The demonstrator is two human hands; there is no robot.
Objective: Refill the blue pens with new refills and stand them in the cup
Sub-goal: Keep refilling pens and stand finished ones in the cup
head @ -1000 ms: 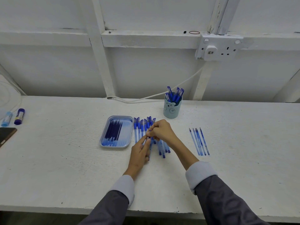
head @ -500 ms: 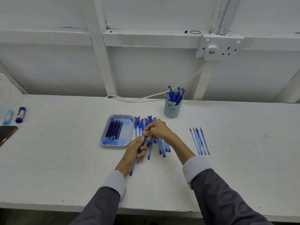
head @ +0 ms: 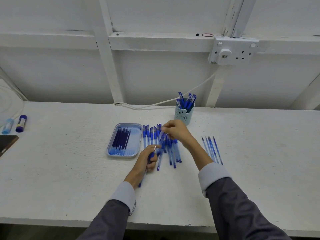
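My left hand [head: 147, 159] is closed around a blue pen [head: 141, 181], whose tail sticks out below the wrist and whose metal tip points up-right. My right hand [head: 177, 131] hovers above the row of blue pens [head: 173, 154] and pinches a small translucent blue cap [head: 162, 135], blurred. The pale bear-faced cup [head: 183, 116] stands just behind my right hand, with several blue pens upright in it. The blue tray [head: 129, 124] of dark refills lies left of the pen row. Several thin loose refills [head: 212, 150] lie to the right of my right forearm.
Two glue sticks [head: 21, 123] and a dark flat device [head: 7, 142] sit at the far left. A white cable [head: 155, 104] runs along the wall to a socket [head: 233, 52]. The table's front edge [head: 155, 226] runs just below my elbows.
The hands have come apart: my left hand drew the pen down and toward me, and my right hand lifted away toward the cup with the cap.
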